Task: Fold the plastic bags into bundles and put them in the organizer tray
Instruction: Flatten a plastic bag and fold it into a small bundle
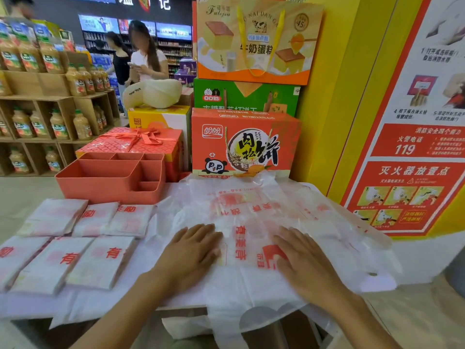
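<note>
A stack of translucent white plastic bags [254, 217] with red print lies spread flat on the table, handles hanging over the near edge. My left hand [191, 250] rests flat on the bags, fingers straight. My right hand [302, 260] presses flat on them a little to the right. Several folded bag bundles [100, 260] lie in two rows on the left of the table. The orange organizer tray [100, 182] with several compartments stands behind the bundles; the compartments I can see into hold nothing.
Orange and green snack cartons [244, 142] are stacked behind the bags, a red gift box [141, 142] behind the tray. A yellow wall with a fire-safety poster [412, 152] is at right. Shelves of juice bottles [50, 79] and people stand at back left.
</note>
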Tool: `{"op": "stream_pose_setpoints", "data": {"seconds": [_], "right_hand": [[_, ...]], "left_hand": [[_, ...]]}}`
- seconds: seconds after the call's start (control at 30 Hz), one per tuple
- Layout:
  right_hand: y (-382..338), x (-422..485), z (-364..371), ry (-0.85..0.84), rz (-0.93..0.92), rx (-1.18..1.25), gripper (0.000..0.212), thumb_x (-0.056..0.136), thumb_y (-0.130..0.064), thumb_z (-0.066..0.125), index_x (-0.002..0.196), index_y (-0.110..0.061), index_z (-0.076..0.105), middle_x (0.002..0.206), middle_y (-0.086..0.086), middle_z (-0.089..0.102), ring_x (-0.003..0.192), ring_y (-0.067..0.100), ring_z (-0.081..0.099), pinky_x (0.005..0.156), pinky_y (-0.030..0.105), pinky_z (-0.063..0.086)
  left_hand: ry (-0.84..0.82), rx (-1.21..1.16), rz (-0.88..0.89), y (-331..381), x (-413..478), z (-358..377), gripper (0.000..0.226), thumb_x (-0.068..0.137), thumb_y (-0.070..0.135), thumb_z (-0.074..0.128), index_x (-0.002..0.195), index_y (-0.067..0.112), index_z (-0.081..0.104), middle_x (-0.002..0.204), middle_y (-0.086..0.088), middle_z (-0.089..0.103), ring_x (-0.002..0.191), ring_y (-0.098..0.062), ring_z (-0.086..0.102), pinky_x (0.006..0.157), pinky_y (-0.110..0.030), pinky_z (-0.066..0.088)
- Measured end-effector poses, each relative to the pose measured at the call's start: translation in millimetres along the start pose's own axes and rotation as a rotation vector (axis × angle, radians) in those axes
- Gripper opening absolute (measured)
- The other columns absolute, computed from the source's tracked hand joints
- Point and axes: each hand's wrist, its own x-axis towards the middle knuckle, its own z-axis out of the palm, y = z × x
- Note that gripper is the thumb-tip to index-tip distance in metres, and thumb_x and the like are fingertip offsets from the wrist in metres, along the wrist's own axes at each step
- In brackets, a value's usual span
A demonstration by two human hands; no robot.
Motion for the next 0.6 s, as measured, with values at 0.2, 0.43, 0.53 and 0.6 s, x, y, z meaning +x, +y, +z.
{"op": "stream_pose_setpoints", "data": {"seconds": [0.2, 0.43, 0.53, 0.6], "right_hand": [[9, -13, -3, -0.177, 0.08, -0.064, 0.074, 0.086, -0.075, -0.006, 0.155, -0.051, -0.014, 0.168, -0.01, -0.019, 0.154, 0.022, -0.022, 0.125, 0.044, -0.014], [-19, -1, 4, 0.013, 0.067, -0.195, 0.077, 0.094, -0.071, 0.009, 0.162, -0.033, 0.007, 0.171, -0.001, -0.008, 0.155, 0.026, -0.02, 0.122, 0.052, -0.018], [-34, 13, 12, 0.003, 0.043, -0.071, 0.072, 0.098, -0.069, 0.011, 0.161, -0.033, 0.009, 0.171, -0.004, -0.007, 0.157, 0.021, -0.009, 0.126, 0.044, -0.009], [-29, 18, 15, -0.005, 0.102, -0.034, 0.074, 0.096, -0.072, 0.01, 0.161, -0.036, 0.005, 0.171, -0.001, -0.007, 0.157, 0.028, -0.005, 0.127, 0.047, -0.004]], "left_hand": [[-0.111, 0.059, -0.001, -3, -2, 1, 0.071, 0.091, 0.072, -0.003, 0.158, 0.051, -0.001, 0.168, 0.018, -0.006, 0.156, -0.012, -0.01, 0.125, -0.04, -0.004], [-0.121, 0.101, 0.01, -1, -1, 3, 0.059, 0.099, 0.072, 0.007, 0.154, 0.057, -0.009, 0.168, 0.016, -0.012, 0.155, -0.014, -0.015, 0.126, -0.046, -0.007], [-0.111, 0.089, 0.016, -1, -3, 3, 0.059, 0.098, 0.073, 0.005, 0.153, 0.058, -0.008, 0.168, 0.017, -0.012, 0.155, -0.013, -0.016, 0.126, -0.045, -0.008], [-0.102, 0.084, 0.016, -1, -4, 3, 0.058, 0.099, 0.073, 0.006, 0.154, 0.058, -0.007, 0.168, 0.017, -0.011, 0.155, -0.014, -0.015, 0.126, -0.044, -0.008]]}}
